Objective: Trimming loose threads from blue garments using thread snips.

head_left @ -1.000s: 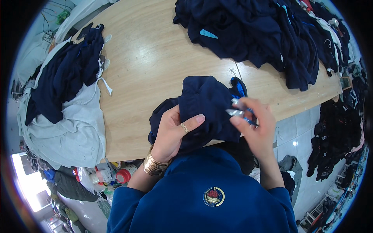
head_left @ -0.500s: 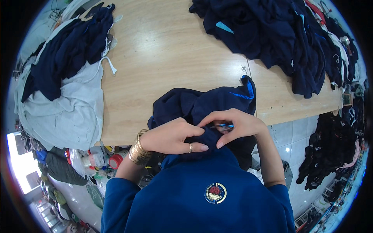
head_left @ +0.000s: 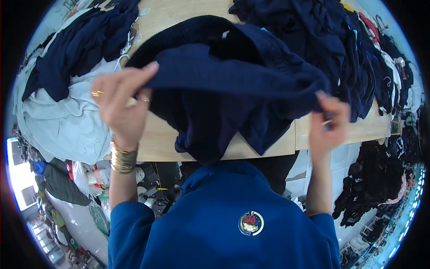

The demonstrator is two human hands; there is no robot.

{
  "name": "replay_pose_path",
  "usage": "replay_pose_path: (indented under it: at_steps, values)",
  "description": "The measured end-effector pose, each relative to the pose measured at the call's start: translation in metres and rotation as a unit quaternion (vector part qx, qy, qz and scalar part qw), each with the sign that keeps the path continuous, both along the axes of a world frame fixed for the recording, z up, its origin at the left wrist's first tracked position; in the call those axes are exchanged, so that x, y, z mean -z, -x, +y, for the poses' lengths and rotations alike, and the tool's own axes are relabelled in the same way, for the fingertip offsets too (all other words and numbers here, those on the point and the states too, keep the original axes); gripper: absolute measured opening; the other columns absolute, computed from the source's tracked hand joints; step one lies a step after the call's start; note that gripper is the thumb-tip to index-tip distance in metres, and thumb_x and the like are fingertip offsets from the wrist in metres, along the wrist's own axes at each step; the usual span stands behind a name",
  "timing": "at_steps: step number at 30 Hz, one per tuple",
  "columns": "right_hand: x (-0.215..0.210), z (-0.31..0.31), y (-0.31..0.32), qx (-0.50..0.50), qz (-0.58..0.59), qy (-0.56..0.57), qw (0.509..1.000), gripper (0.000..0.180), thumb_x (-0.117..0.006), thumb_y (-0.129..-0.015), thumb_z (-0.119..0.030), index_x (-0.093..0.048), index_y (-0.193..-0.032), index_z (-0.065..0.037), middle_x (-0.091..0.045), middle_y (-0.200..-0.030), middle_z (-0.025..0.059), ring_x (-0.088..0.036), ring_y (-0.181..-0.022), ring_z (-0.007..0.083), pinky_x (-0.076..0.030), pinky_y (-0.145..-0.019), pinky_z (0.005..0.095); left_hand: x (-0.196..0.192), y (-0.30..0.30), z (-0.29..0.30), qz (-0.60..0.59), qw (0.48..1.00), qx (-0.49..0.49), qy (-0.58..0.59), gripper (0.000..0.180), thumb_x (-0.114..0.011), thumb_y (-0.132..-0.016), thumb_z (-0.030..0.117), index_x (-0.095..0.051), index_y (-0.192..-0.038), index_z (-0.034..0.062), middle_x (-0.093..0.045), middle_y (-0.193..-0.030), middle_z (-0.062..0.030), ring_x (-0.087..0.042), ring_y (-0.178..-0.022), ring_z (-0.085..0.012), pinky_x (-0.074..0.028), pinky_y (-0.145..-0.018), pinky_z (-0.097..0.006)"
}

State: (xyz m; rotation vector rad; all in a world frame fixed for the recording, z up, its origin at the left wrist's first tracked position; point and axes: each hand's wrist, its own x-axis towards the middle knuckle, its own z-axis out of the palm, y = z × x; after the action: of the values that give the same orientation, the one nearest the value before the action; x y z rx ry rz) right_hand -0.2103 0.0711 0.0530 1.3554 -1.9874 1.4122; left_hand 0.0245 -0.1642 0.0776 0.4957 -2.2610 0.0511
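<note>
With the navy garment [head_left: 233,85] lifted above the surface [head_left: 268,139], left hand [head_left: 121,103] and right hand [head_left: 329,125] each pinching an edge, I'd keep both grips level, fabric taut, clear of the far pile [head_left: 340,49].

- The dark blue garment [head_left: 233,85] is soft, matt cloth with a ribbed, knitted edge at 12 o'clock.
- The surface [head_left: 268,141] is smooth, pale wood with a slight shine.
- The bangles [head_left: 123,159] are shiny gold metal.
- The pale grey cloth [head_left: 62,125] at 9 o'clock looks thin and matt.
</note>
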Motion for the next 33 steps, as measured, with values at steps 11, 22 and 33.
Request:
replay_pose_path:
  at_steps: [11, 22, 33]
  values:
    - [0.076, 0.027, 0.004, 0.128, -0.218, -0.274, 0.928, 0.011, -0.064, -0.078, -0.008, -0.06, -0.087, -0.005, -0.059, -0.078, 0.0092, -0.059, -0.069, 0.0196, -0.046, -0.062, 0.029, 0.111, -0.03, 0.03, -0.066, 0.907, -0.024, -0.414, 0.013, -0.064, -0.076, 0.009, -0.065, -0.09, 0.0073, -0.061, -0.084, -0.0058, -0.057, -0.069, -0.0169, -0.042, -0.07, -0.03]
    - [0.136, -0.029, 0.006, 0.09, -0.092, -0.371, 0.92, 0.025, -0.065, -0.074, -0.015, -0.061, -0.096, -0.005, -0.055, -0.073, 0.006, -0.061, -0.069, 0.0305, -0.05, -0.062, 0.0357, 0.166, 0.013, -0.015, -0.145, 0.884, -0.048, -0.442, 0.041, -0.063, -0.079, 0.022, -0.054, -0.115, 0.0029, -0.06, -0.1, -0.0156, -0.055, -0.098, -0.0314, -0.042, -0.086, -0.035]
    - [0.082, 0.012, 0.029, -0.092, -0.783, 0.157, 0.594, 0.016, -0.049, -0.091, -0.023, -0.055, -0.081, -0.012, -0.053, -0.062, -0.0044, -0.035, -0.044, 0.0049, -0.027, -0.043, 0.0205, 0.144, -0.019, -0.004, 0.324, 0.328, 0.166, -0.872, 0.036, -0.039, -0.095, 0.031, -0.056, -0.11, 0.0029, -0.061, -0.109, -0.0076, -0.056, -0.102, -0.0206, -0.041, -0.091, -0.034]
